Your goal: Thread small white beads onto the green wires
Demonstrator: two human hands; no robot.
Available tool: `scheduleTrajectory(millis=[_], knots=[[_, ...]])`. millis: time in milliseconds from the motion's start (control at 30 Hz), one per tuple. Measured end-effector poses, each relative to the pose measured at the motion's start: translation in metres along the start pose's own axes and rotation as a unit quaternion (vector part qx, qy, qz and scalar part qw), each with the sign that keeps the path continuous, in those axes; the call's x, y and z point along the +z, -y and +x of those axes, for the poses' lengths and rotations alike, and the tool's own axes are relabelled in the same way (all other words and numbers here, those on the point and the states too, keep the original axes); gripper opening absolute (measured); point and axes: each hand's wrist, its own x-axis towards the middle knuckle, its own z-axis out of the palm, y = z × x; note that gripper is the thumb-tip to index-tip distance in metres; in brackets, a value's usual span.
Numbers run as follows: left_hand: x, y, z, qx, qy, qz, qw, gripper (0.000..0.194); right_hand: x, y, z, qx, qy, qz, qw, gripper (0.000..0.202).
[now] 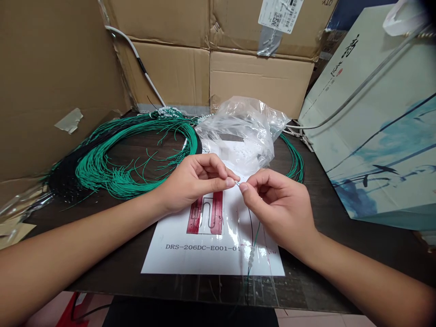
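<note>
Dark wooden table [344,227]. On it: a white printed sheet [190,254] at the near edge, centre; a coil of green wires [112,168] and black wires [64,181] at left; a clear plastic bag [241,129] behind the sheet; a printed paper bag [381,136] standing at right; cardboard boxes [190,72] along the back.

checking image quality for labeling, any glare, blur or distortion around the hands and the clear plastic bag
Head view: soft, even light; glare patches on the crumpled clear plastic bag and the glossy white printed sheet; left hand and right hand fairly sharp; wide-angle stretching at the edges.
</note>
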Motion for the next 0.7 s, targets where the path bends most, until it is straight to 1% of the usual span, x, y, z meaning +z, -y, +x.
scheduleTrajectory(millis=[133,367,700], knots=[[-0.0005,-0.0001,0.0001,0.001,0.000,0.001,1.000,0.018,0.0005,0.0000,0.0007,0.001,0.000,-0.003,1.000,0.013],[-0.0006,0.0010,0.0010,0.007,0.013,0.003,1.000,0.018,0.0000,-0.0004,0.0005,-0.026,-0.003,-0.024,0.999,0.011],[-0.0025,0.0030,0.0019,0.011,-0.003,0.002,1.000,0.017,0.0026,-0.0044,0.0026,-0.003,0.016,0.005,1.000,0.011]])
